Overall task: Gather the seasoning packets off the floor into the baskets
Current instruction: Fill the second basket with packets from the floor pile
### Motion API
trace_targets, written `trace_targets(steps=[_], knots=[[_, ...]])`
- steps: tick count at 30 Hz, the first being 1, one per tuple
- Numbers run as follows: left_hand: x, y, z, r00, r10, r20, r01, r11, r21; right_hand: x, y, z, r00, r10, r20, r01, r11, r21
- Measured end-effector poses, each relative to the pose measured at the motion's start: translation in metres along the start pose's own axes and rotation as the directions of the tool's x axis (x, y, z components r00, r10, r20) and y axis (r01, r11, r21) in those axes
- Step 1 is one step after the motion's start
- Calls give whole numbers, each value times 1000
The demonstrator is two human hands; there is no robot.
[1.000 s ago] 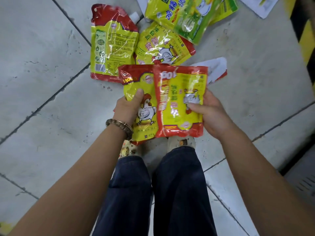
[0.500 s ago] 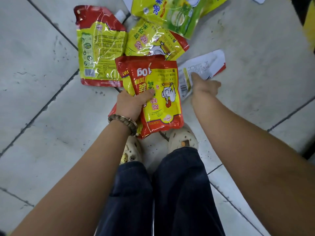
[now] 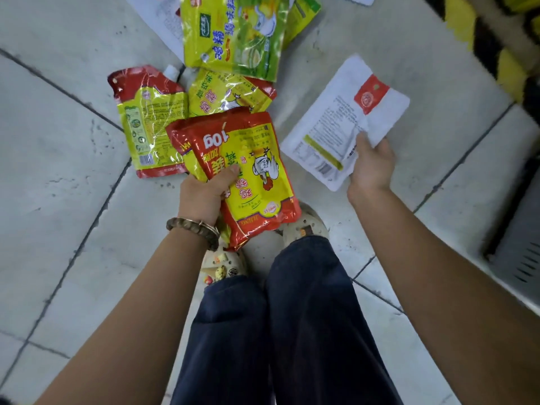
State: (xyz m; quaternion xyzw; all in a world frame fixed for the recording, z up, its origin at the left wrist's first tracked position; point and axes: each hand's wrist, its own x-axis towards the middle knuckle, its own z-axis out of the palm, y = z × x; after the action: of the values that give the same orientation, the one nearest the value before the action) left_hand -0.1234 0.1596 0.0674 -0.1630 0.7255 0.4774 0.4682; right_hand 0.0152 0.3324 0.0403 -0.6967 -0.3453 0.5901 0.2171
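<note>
My left hand (image 3: 208, 190) grips two red-and-yellow chicken seasoning packets (image 3: 257, 176) stacked together above my feet, thumb across the front one. My right hand (image 3: 371, 165) holds a white packet with a red label (image 3: 336, 124) lifted off the floor, to the right of the stack. On the tiles lie a red-topped yellow spout pouch (image 3: 149, 121), another yellow chicken packet (image 3: 225, 92) and a large green-and-yellow packet (image 3: 233, 33). No basket is in view.
Grey floor tiles with dark joints spread all around. A white packet or sheet (image 3: 163, 21) lies at the top, partly under the green one. Black-and-yellow hazard striping (image 3: 482, 33) runs along the upper right; a grey metal unit (image 3: 520, 252) stands at the right edge. My two shoes (image 3: 304, 226) are below the stack.
My right hand passed its red-and-yellow packet onto the left hand's stack, reached down to the white packet on the floor, and has now lifted it to the right.
</note>
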Motion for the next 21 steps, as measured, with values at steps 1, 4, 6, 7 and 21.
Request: trace_targets(steps=[1, 4, 6, 7, 21], knots=[[-11, 8, 1, 1000, 4, 22, -4, 1000, 15, -10, -10, -13, 1000, -7, -13, 7, 1000, 11], [-53, 40, 11, 994, 13, 112, -22, 996, 85, -47, -45, -47, 997, -41, -63, 46, 996, 79], [-87, 62, 22, 982, 19, 188, -46, 989, 142, -78, -71, -70, 996, -43, -80, 55, 987, 150], [-104, 73, 30, 974, 26, 225, -64, 985, 163, -94, -86, -82, 995, -35, -89, 51, 981, 187], [-309, 93, 250, 747, -85, 659, -97, 967, 234, -151, -192, -359, 957, 61, -285, 42, 938, 344]])
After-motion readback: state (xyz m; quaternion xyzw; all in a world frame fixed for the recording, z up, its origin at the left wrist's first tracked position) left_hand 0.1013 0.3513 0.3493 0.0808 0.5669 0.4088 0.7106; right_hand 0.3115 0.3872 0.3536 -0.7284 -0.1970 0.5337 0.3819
